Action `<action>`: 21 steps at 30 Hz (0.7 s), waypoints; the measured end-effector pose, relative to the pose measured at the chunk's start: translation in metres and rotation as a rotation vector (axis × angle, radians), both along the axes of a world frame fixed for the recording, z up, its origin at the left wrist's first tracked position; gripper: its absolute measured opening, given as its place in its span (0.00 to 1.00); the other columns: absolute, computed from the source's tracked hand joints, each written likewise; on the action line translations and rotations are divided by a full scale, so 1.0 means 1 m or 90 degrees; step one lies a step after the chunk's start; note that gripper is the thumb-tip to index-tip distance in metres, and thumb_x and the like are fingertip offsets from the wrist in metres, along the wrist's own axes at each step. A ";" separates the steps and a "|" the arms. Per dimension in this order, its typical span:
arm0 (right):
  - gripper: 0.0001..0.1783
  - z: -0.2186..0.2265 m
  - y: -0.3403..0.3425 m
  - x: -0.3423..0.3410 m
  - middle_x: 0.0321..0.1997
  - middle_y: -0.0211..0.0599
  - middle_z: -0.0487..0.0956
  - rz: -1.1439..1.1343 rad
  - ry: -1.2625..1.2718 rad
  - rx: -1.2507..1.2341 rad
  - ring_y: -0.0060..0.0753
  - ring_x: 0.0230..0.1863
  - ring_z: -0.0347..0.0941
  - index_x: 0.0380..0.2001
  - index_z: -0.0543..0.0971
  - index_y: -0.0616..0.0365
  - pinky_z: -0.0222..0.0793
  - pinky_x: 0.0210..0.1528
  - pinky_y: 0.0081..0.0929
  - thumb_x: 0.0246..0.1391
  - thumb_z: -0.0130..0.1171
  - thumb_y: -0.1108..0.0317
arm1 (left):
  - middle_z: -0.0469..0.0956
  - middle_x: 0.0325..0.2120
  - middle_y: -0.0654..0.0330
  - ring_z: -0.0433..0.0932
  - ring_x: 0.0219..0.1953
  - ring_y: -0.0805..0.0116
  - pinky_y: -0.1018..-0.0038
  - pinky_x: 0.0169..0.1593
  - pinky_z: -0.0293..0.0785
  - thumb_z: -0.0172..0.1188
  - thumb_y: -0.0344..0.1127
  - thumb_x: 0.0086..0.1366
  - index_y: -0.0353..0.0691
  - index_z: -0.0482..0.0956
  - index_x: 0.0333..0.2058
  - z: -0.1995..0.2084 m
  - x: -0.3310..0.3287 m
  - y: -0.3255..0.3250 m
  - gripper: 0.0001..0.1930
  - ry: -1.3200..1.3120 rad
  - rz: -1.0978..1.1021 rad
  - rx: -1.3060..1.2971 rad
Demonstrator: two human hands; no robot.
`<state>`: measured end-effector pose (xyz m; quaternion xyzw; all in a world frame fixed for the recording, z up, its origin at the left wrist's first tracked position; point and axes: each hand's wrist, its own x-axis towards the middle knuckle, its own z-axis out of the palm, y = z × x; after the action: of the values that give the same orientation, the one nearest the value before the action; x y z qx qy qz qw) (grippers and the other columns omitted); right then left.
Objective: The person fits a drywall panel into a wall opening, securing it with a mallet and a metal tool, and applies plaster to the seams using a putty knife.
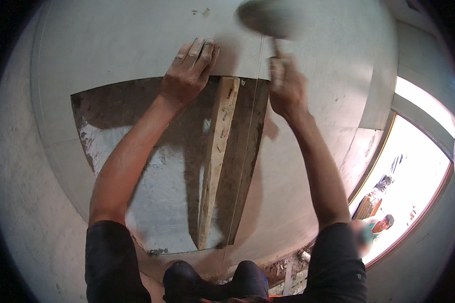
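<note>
My left hand (191, 70) is spread with its fingers stretched out, over the pale tiled surface (136, 50) just above the edge of an opening. Whether the palm presses on it, I cannot tell. In my right hand (286, 83) is the handle of a tool with a broad, dark, rounded head (268, 19). Motion blurs that head, so I cannot tell whether it is a trowel or a mallet. Between my arms, a narrow wooden strip (218, 151) with nails or marks along it runs lengthwise across the opening (162, 171), which shows rough brown and whitish material.
A thin string (245, 161) runs down past the wooden strip. Below are my knees (182, 280), with rubble and sticks (288, 275) to their right. At right, a bright doorway (414, 166) shows another person (380, 224) and some piled items.
</note>
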<state>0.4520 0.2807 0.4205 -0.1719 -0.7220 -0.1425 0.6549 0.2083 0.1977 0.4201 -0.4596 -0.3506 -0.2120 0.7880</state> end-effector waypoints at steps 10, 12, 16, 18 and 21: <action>0.20 0.010 0.010 0.000 0.31 0.50 0.79 0.192 0.142 0.215 0.39 0.27 0.75 0.50 0.74 0.65 0.72 0.30 0.40 0.69 0.47 0.57 | 0.69 0.60 0.57 0.69 0.63 0.57 0.58 0.66 0.69 0.57 0.30 0.63 0.40 0.69 0.62 -0.002 -0.005 0.004 0.27 0.002 0.013 -0.011; 0.18 0.009 0.018 -0.003 0.27 0.50 0.80 -0.027 0.039 0.052 0.42 0.26 0.76 0.43 0.75 0.63 0.71 0.29 0.43 0.69 0.47 0.57 | 0.70 0.60 0.56 0.69 0.63 0.56 0.58 0.66 0.68 0.57 0.30 0.63 0.39 0.69 0.62 0.001 -0.003 0.002 0.27 0.011 0.016 -0.010; 0.20 0.028 -0.054 0.024 0.20 0.41 0.73 0.224 0.105 0.089 0.27 0.21 0.68 0.43 0.75 0.61 0.67 0.24 0.33 0.70 0.45 0.54 | 0.73 0.54 0.59 0.72 0.58 0.60 0.63 0.65 0.71 0.56 0.32 0.64 0.38 0.73 0.59 -0.004 -0.010 -0.006 0.23 0.024 0.061 0.026; 0.19 0.017 -0.034 0.012 0.22 0.42 0.75 0.256 0.163 0.226 0.31 0.23 0.71 0.45 0.74 0.61 0.68 0.25 0.35 0.70 0.45 0.54 | 0.73 0.54 0.58 0.72 0.59 0.60 0.62 0.65 0.70 0.56 0.32 0.64 0.39 0.72 0.59 0.001 -0.008 -0.007 0.23 0.021 0.048 0.033; 0.19 -0.006 0.012 -0.001 0.28 0.53 0.79 0.071 0.094 0.180 0.47 0.29 0.78 0.45 0.72 0.61 0.71 0.30 0.44 0.69 0.48 0.54 | 0.68 0.61 0.55 0.70 0.62 0.56 0.56 0.64 0.71 0.55 0.30 0.65 0.39 0.68 0.63 -0.001 0.000 0.003 0.26 0.007 0.000 -0.015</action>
<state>0.4509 0.2930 0.4144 -0.0482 -0.6528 -0.1931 0.7309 0.2084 0.2008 0.4194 -0.4697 -0.3489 -0.2053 0.7845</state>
